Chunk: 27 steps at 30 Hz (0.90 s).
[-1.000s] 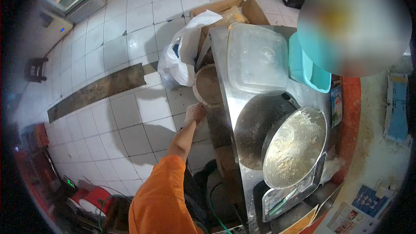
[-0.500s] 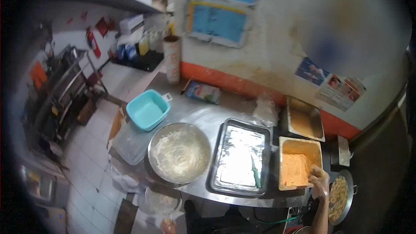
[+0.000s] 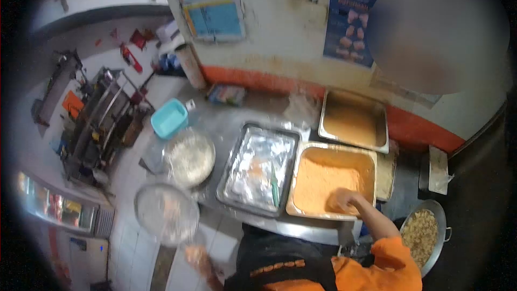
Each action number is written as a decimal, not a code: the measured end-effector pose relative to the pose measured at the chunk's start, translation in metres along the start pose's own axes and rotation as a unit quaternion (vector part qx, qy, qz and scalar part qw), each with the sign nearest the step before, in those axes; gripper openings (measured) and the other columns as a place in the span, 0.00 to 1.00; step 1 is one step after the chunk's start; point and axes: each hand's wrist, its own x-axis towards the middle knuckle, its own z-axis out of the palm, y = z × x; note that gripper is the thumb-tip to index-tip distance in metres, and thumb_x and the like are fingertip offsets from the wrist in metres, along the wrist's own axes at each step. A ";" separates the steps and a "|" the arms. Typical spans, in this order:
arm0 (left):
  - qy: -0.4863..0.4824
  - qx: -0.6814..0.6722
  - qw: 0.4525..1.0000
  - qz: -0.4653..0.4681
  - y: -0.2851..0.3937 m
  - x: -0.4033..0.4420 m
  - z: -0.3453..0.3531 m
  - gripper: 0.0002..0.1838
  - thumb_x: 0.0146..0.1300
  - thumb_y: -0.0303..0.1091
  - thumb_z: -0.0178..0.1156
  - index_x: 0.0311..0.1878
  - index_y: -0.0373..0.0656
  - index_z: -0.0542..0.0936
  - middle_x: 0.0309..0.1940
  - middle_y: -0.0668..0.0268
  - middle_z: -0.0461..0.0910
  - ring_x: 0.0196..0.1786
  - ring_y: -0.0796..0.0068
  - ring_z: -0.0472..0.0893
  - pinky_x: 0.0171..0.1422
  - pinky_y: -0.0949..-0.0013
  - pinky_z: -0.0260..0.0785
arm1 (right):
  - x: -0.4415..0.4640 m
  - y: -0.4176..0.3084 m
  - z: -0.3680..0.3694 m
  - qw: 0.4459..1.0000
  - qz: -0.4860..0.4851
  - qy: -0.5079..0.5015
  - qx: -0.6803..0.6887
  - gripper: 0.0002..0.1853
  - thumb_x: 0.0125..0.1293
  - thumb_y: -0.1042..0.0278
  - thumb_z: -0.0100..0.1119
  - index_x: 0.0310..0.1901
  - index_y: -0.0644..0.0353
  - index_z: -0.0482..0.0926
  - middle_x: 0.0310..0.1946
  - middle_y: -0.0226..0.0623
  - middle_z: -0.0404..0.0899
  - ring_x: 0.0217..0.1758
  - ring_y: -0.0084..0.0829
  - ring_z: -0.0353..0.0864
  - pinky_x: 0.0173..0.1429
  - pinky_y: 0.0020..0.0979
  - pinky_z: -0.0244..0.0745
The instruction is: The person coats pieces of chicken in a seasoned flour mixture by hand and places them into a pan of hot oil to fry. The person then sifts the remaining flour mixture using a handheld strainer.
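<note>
My left hand [image 3: 198, 258] is closed at the near edge of a round sieve [image 3: 167, 214], which is held over the floor left of the counter. Something pale and blurred shows inside the sieve. My right hand [image 3: 344, 199] reaches into a metal pan [image 3: 369, 164] of orange powder [image 3: 320, 180], near its front right corner; its fingertips are hidden and blurred. Left of this pan lies a metal tray [image 3: 229, 183] with a green-handled knife [image 3: 275, 188] on it. A round bowl [image 3: 189, 157] of pale flour stands farther left.
Behind the orange pan sits a second deep pan [image 3: 353, 121]. A turquoise tub [image 3: 169, 118] stands at the counter's left end. To the lower right is a wide pan of light chunks [image 3: 421, 234]. A plastic bag [image 3: 301, 109] lies by the wall.
The view has swung from the floor and counter's end to the whole counter. My right hand has come into view and moved into the orange powder. My left hand still holds the sieve.
</note>
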 end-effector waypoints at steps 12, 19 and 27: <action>-0.165 -0.755 0.634 0.022 0.269 0.227 -0.182 0.09 0.62 0.34 0.63 0.39 0.39 0.81 0.34 0.58 0.80 0.35 0.62 0.80 0.43 0.62 0.71 | -0.024 -0.077 -0.092 0.870 -0.121 0.450 -0.160 0.31 0.60 0.46 0.60 0.56 0.64 0.73 0.53 0.51 0.77 0.53 0.41 0.78 0.62 0.38 0.72; -0.079 -0.648 0.737 0.176 0.306 0.183 -0.157 0.12 0.56 0.30 0.64 0.44 0.49 0.86 0.39 0.56 0.81 0.48 0.52 0.78 0.59 0.49 0.64 | 0.071 -0.054 0.008 0.777 -0.218 0.304 0.507 0.26 0.74 0.64 0.45 0.69 0.65 0.60 0.64 0.42 0.68 0.67 0.34 0.68 0.69 0.33 0.62; -0.119 -0.665 0.731 0.094 0.308 0.186 -0.169 0.18 0.55 0.33 0.63 0.52 0.53 0.85 0.50 0.58 0.81 0.59 0.47 0.71 0.64 0.46 0.59 | 0.050 -0.075 0.012 0.723 0.087 0.117 0.675 0.27 0.77 0.52 0.29 0.69 0.59 0.63 0.65 0.40 0.69 0.65 0.32 0.69 0.70 0.35 0.61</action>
